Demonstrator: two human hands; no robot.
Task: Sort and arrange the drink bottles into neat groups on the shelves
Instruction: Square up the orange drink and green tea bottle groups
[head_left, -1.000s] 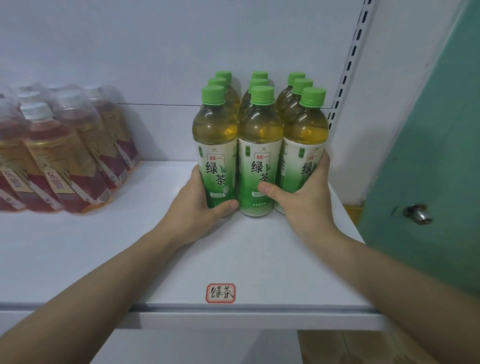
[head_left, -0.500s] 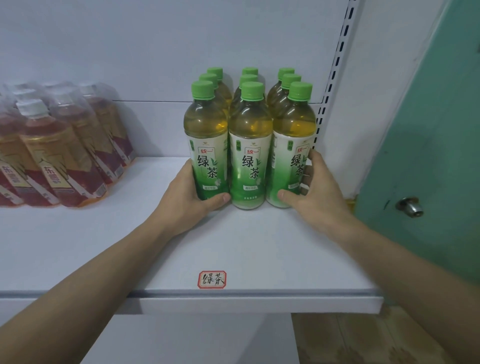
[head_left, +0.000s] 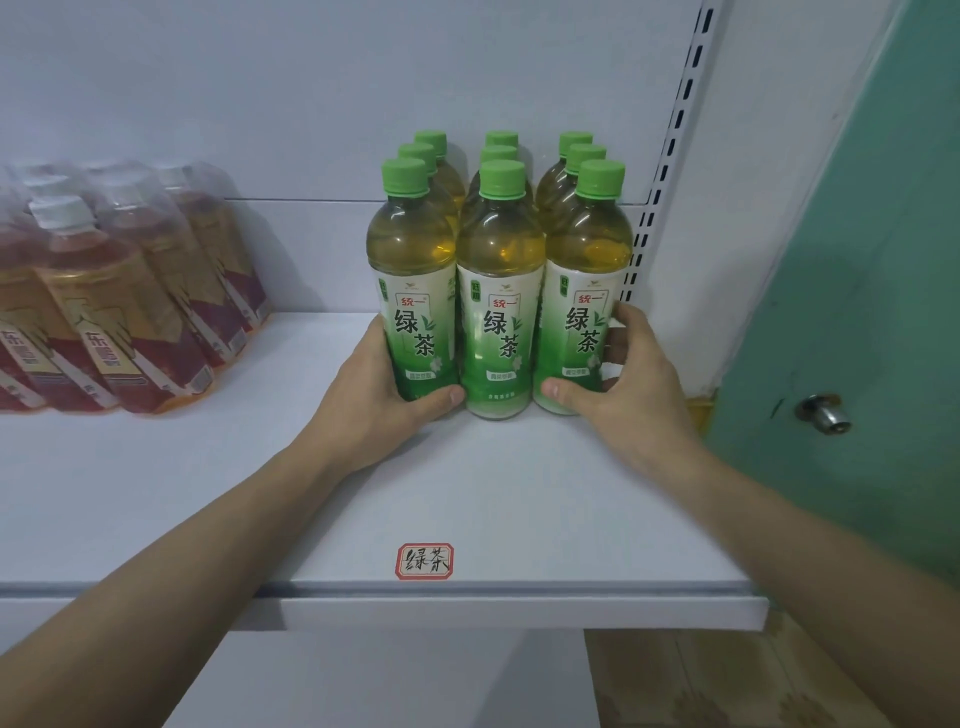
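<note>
Head view. Green tea bottles (head_left: 500, 291), nine, upright in a three-by-three block at the 1 o'clock end of the white shelf (head_left: 156, 493), back row against the rear panel. Green caps, labels facing me.

My left hand (head_left: 382, 400) cups the front-left bottle (head_left: 413, 291) low on its label: thumb curled across the base front, fingers wrapped around the 9 o'clock side and hidden behind it.

My right hand (head_left: 623, 389) curls round the front-right bottle (head_left: 587, 291): thumb on the base front, fingers bent round the 3 o'clock side; fingertip contact probably there, but partly obscured.

Front-middle bottle (head_left: 500, 317) stands between both thumbs, touching its neighbours.

Red tea bottles (head_left: 119, 301) in clear wrap at 10 o'clock, well apart from the block. Handwritten label sticker (head_left: 424, 561) at the shelf's front edge, 6 o'clock of the block. Green door (head_left: 883, 312) with knob (head_left: 825, 413) at 3 o'clock.
</note>
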